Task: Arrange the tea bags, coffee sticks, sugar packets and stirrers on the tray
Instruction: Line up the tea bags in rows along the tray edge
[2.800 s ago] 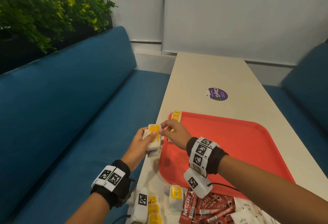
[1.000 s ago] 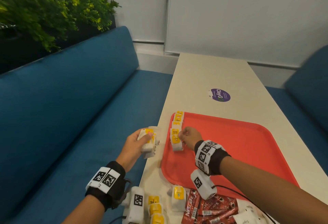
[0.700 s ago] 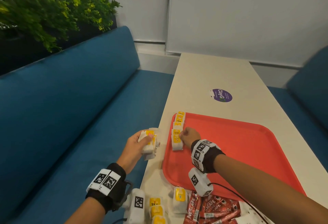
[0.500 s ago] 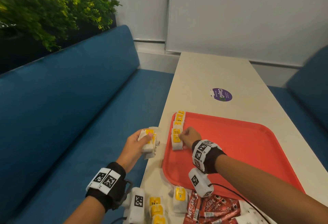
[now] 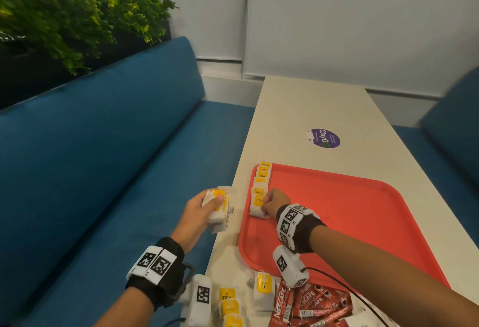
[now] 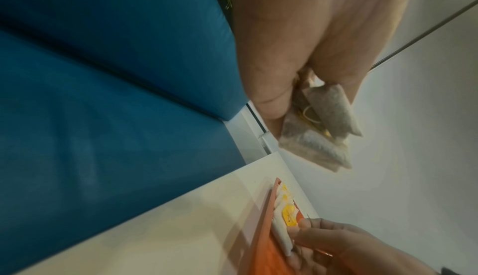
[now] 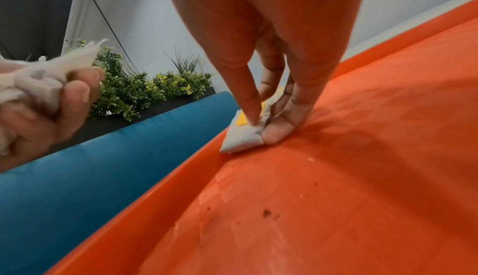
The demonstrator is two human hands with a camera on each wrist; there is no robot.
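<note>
Right grip (image 5: 275, 203): fingers curled down, thumb and fingertips (image 7: 252, 123) pinched on the nearest tea bag (image 5: 257, 206) of a row (image 5: 260, 186) laid along the left rim of the red tray (image 5: 363, 223); the bag is pressed flat against the tray floor. Left grip (image 5: 199, 212): closed around a bundle of tea bags (image 5: 219, 207), held off the surface edge, over the blue bench (image 5: 103, 171), just left of the right grip.

Change noted: 2.8 s ago both grips met at the bundle and only one bag showed at the tray's far corner; a row of several bags is now seen there. Over the last second the right grip has stayed on the same bag with little shift; the left has kept its bundle.

Tray contents: only the tea bag row, ahead of and under the right grip; the rest of the floor is bare red.

Behind the grips, on the surface: loose tea bags (image 5: 263, 293) and red coffee sticks (image 5: 311, 306), outside the tray. Sugar packets and stirrers cannot be made out.
</note>
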